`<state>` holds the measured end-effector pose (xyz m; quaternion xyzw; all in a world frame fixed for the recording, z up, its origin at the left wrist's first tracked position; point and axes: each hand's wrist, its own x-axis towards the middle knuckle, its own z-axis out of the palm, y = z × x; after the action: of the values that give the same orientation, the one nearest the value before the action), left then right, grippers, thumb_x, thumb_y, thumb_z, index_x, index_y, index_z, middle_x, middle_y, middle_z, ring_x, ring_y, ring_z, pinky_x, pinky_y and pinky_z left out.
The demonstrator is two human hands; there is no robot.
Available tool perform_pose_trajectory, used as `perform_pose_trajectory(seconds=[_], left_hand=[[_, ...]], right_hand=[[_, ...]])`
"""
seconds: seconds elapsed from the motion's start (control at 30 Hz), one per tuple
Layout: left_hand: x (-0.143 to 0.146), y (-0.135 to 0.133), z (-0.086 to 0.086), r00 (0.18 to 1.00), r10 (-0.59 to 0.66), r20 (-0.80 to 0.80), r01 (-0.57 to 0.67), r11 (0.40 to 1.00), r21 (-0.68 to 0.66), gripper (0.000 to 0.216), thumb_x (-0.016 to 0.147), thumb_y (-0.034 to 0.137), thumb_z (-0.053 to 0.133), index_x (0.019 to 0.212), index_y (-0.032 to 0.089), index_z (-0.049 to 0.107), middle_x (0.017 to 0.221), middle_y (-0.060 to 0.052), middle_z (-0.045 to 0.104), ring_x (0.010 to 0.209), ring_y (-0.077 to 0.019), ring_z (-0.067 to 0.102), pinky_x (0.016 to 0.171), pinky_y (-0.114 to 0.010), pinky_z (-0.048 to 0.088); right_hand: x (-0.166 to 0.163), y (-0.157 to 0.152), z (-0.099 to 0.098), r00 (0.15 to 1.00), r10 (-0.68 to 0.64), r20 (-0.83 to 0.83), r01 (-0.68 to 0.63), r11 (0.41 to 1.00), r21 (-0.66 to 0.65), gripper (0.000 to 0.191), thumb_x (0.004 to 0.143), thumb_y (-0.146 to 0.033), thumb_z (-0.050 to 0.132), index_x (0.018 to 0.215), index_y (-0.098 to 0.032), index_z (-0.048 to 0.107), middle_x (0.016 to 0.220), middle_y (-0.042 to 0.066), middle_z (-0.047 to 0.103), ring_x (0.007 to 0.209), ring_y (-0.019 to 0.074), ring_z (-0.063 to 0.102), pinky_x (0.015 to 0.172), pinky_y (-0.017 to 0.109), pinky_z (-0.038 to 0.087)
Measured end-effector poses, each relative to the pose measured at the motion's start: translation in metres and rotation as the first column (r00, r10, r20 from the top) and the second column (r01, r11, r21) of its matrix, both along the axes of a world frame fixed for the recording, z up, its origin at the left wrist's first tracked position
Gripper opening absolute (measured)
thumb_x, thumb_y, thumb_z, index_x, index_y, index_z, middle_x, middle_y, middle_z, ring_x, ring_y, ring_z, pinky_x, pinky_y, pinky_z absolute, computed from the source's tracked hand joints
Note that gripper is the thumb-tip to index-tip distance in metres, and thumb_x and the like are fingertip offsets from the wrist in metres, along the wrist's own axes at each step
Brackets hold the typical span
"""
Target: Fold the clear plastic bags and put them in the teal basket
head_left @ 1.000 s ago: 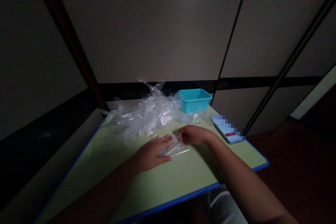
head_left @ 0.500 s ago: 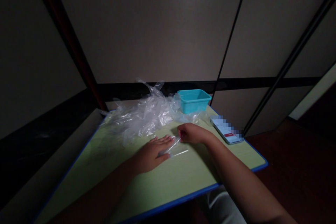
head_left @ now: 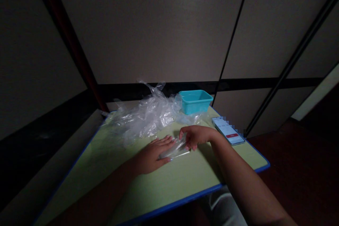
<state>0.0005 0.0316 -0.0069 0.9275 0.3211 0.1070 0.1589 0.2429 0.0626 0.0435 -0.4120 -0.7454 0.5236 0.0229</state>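
A small clear plastic bag (head_left: pixel 177 151) lies folded on the pale green tabletop, in front of me. My left hand (head_left: pixel 155 153) rests flat on its left part, fingers stretched out and thumb apart, covering some of it. At the bag's right end is my right hand (head_left: pixel 197 137), with its fingers apart and the fingertips close to the plastic. Whether these fingertips touch the bag I cannot tell. Behind both hands spreads a loose heap of crumpled clear plastic bags (head_left: pixel 150 113).
A turquoise plastic basket (head_left: pixel 196 106) stands at the back of the table (head_left: pixel 159 190), beside the heap. To the right lies a phone (head_left: pixel 229 130) with its screen lit. Blue edging runs round the tabletop, and a panelled cabinet front (head_left: pixel 159 35) rises directly behind.
My right hand's fingers have spread from a closed pinch. The bag's right part now lies flatter and wider between my hands. My left hand has stayed in place.
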Motion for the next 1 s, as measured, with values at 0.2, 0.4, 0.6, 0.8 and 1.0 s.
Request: perform_pose_trajectory(seconds=[0.2, 0.4, 0.6, 0.8, 1.0], left_hand=[[0.0, 0.0, 0.0, 1.0, 0.001, -0.019, 0.0, 1.0, 0.005, 0.058, 0.087, 0.041, 0.045, 0.138, 0.031, 0.022, 0.146, -0.002, 0.021, 0.133, -0.022, 0.019, 0.107, -0.044, 0.018], [0.0, 0.0, 0.0, 0.999, -0.001, -0.037, 0.0, 1.0, -0.002, 0.062, 0.086, 0.043, 0.046, 0.139, 0.027, 0.019, 0.146, -0.004, 0.021, 0.133, -0.0224, 0.019, 0.107, -0.044, 0.018], [-0.001, 0.001, -0.002, 1.0, -0.013, -0.025, 0.013, 1.0, 0.009, 0.062, 0.086, 0.043, 0.045, 0.139, 0.032, 0.016, 0.146, -0.002, 0.018, 0.133, -0.023, 0.017, 0.107, -0.044, 0.017], [-0.001, 0.0, 0.001, 0.997, -0.037, -0.07, 0.04, 0.998, 0.038, 0.051, 0.089, 0.042, 0.04, 0.137, 0.039, 0.022, 0.147, -0.001, 0.014, 0.134, -0.0254, 0.015, 0.105, -0.046, 0.019], [-0.001, 0.0, 0.001, 0.999, -0.022, -0.05, 0.023, 0.999, 0.034, 0.062, 0.087, 0.043, 0.043, 0.14, 0.032, 0.012, 0.147, -0.002, 0.014, 0.134, -0.0239, 0.014, 0.107, -0.043, 0.017]], right_hand=[[-0.01, -0.003, -0.006, 0.991, -0.13, -0.026, 0.131, 0.991, 0.021, 0.008, 0.084, -0.024, 0.047, 0.087, -0.016, 0.044, 0.054, -0.003, 0.057, 0.041, 0.0097, 0.055, 0.044, 0.02, 0.045], [-0.018, -0.003, -0.005, 0.985, -0.175, -0.011, 0.175, 0.984, 0.024, 0.014, 0.072, -0.002, 0.046, 0.073, -0.016, 0.047, 0.049, -0.005, 0.056, 0.043, 0.0119, 0.057, 0.046, 0.022, 0.047], [-0.014, 0.001, -0.007, 0.974, -0.185, -0.135, 0.183, 0.983, -0.024, 0.023, 0.061, 0.004, 0.047, 0.073, -0.015, 0.049, 0.051, -0.006, 0.056, 0.047, 0.0107, 0.058, 0.05, 0.021, 0.047], [-0.01, 0.005, -0.012, 0.992, -0.112, -0.063, 0.118, 0.987, 0.11, 0.021, 0.058, 0.0, 0.056, 0.071, -0.014, 0.051, 0.052, -0.007, 0.054, 0.045, 0.0075, 0.052, 0.044, 0.016, 0.039], [-0.009, 0.004, -0.01, 0.997, -0.081, -0.006, 0.081, 0.995, 0.063, 0.023, 0.058, -0.005, 0.062, 0.073, -0.015, 0.049, 0.051, -0.008, 0.053, 0.043, 0.008, 0.052, 0.042, 0.017, 0.039]])
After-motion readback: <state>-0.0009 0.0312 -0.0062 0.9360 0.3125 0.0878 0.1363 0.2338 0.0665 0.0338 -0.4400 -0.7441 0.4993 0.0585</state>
